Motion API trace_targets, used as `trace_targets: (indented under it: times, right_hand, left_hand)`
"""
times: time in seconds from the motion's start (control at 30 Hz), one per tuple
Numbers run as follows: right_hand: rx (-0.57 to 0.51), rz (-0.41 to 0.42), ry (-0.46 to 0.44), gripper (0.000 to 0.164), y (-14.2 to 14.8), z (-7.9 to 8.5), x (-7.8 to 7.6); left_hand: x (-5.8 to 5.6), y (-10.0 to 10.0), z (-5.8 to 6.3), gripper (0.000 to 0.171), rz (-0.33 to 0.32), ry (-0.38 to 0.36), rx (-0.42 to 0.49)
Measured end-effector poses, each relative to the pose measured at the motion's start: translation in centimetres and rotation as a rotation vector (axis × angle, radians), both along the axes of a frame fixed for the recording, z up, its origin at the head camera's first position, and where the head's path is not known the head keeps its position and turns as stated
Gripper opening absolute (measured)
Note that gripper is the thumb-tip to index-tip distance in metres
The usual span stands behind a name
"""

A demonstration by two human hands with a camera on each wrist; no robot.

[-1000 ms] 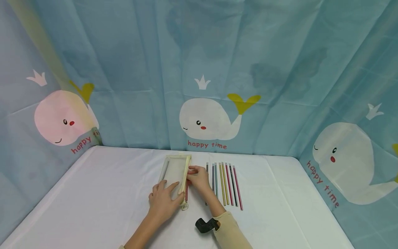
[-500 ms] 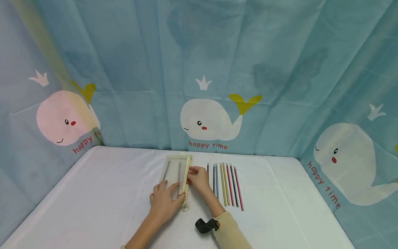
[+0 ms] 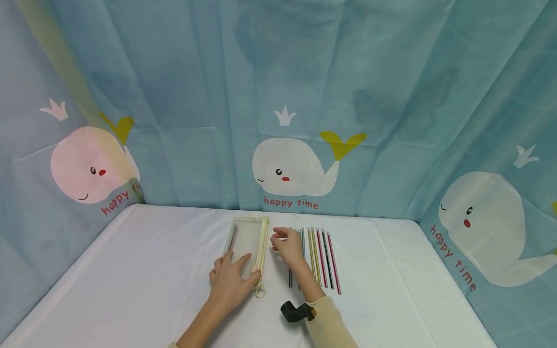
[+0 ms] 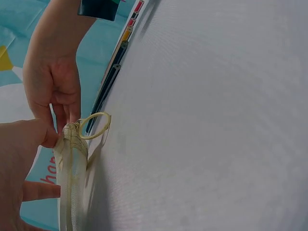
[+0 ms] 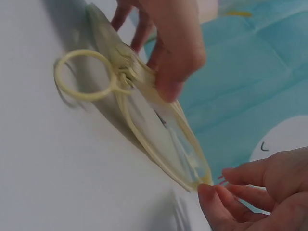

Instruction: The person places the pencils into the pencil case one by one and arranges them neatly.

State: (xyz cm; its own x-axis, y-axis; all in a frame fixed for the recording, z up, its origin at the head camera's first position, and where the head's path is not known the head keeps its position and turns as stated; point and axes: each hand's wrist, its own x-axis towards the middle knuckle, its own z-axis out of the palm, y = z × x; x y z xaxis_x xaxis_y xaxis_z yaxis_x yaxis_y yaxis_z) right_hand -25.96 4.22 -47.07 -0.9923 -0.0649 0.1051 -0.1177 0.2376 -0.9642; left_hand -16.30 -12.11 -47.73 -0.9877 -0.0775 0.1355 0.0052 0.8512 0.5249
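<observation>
A see-through pencil pouch (image 3: pixel 249 237) with a pale yellow zip edge lies at the table's middle. Its mouth gapes on the right side, as the right wrist view shows. My left hand (image 3: pixel 229 278) rests over its near part, with the thumb hooked on the zip edge and fingers on the sheet, holding the lip. A pale ring pull (image 3: pixel 260 292) hangs at the near end. Inside, slim pencils (image 3: pixel 233 237) lie along the left side. My right hand (image 3: pixel 288 245), fingers loosely bent and holding nothing, hovers just right of the pouch, above a dark pencil (image 3: pixel 290 278).
Several pencils, such as a red one (image 3: pixel 321 257), lie side by side right of the pouch. The white-covered table (image 3: pixel 391 290) meets a blue whale-print curtain (image 3: pixel 196 159) at its back and sides. A black wrist device (image 3: pixel 297 311) sits on the right forearm.
A pencil slid through the pouch's mouth and now lies against the left side inside. My right hand let go of it and moved right, off the pouch. The left hand stayed.
</observation>
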Motion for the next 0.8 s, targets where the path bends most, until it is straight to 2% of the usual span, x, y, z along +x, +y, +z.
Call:
trace_targets:
  times: [0.43,0.8]
  right_hand:
    - [0.16,-0.074,0.061,0.034,2.4,0.8,0.2]
    - [0.219,-0.142,0.032,0.038,3.3,0.8,0.4]
  left_hand:
    - [-0.4,0.3,0.1,0.061,0.025,-0.034,-0.009]
    - [-0.6,0.6,-0.1,0.065,0.035,-0.013,-0.007]
